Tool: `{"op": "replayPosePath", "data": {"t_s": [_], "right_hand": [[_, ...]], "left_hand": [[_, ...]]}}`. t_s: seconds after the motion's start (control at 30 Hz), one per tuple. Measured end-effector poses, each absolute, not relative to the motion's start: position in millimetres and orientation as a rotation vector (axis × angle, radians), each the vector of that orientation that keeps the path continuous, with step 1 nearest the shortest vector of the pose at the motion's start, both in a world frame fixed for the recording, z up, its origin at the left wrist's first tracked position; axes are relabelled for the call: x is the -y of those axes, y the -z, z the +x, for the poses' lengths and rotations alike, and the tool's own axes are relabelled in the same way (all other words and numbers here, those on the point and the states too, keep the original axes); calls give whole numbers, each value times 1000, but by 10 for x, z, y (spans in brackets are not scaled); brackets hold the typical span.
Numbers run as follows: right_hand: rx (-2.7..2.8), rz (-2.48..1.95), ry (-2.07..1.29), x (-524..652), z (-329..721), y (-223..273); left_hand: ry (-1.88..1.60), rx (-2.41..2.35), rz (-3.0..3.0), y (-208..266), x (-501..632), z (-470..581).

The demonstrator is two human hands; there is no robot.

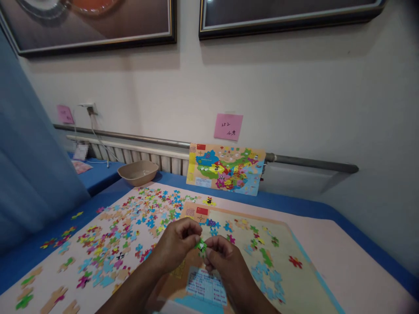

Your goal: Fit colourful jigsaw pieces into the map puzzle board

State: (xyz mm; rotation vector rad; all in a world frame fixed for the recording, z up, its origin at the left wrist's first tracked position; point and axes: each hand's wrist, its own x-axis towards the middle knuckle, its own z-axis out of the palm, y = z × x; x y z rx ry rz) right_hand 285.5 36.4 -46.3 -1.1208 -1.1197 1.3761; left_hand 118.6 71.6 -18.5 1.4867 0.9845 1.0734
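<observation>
Grip of left hand (176,240) and right hand (226,260) pinches one green puzzle piece (201,247) above a sparsely covered board (301,288). Many loose pieces (118,264) lie unplaced beside it.

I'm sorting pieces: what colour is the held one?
The held piece is green with some white; head view.

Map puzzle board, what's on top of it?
Scattered jigsaw pieces lie on the map puzzle board, including a light-blue cluster and a red piece. Your left hand and right hand block parts; anything beneath them is hidden.
</observation>
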Motion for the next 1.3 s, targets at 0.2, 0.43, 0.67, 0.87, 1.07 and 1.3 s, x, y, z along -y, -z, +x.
{"op": "replayPosePath", "data": {"t_s": [0.2,0.43,0.67,0.87,1.07,1.3], "right_hand": [[1177,-1156,-1409,-359,2864,504],[1198,-1135,-1489,-373,2886,576],[1236,-1143,-1430,-366,2891,563],[1226,-1148,-1415,-346,2878,519],[1238,-1164,-1396,-331,2891,536],[1221,-1167,-1406,-310,2886,489]], "left_hand": [[-1080,-944,1422,227,-747,1190],[-1095,-905,1389,229,-740,1205],[-1079,-915,1383,253,-755,1208],[-1041,-901,1372,246,-756,1198],[-976,-958,1336,246,-744,1200],[-1045,-1023,1399,217,-726,1207]]}}
